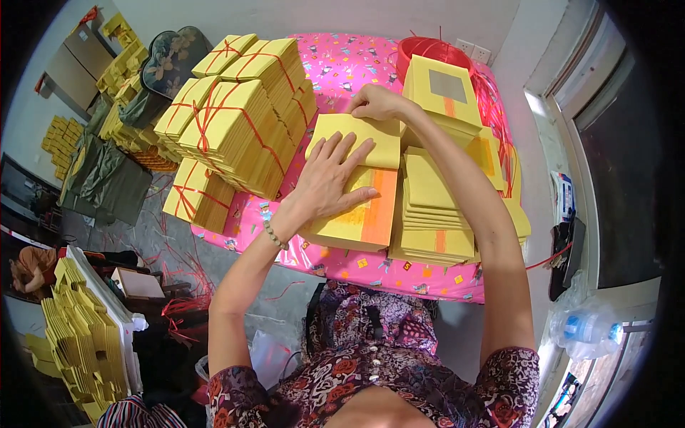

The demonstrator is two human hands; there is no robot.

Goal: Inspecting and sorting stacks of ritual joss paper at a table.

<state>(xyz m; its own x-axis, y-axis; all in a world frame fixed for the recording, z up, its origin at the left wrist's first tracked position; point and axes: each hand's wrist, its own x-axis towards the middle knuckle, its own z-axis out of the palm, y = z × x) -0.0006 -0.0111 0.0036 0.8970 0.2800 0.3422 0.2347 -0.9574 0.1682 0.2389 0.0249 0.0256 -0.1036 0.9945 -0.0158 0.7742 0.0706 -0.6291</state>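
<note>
A stack of yellow paper sheets [342,232] with an orange printed band stands in front of me on the pink table. Across its far half lies a folded yellow paper sheet [385,146]. My left hand [332,178] rests flat on the sheet and the stack, fingers spread and thumb out to the right. At the folded sheet's far edge, my right hand [378,105] is closed, its fingers curled against the paper; their tips are partly hidden. Under my right forearm sit several folded yellow paper bundles [432,182].
Tied yellow bundles [235,121] with red string are piled at the table's left. A taller yellow stack [435,85] stands back right, before a red basket [435,48]. Red strings [492,107] hang along the right edge. Another person [32,271] is at far left, near more yellow stacks [78,335].
</note>
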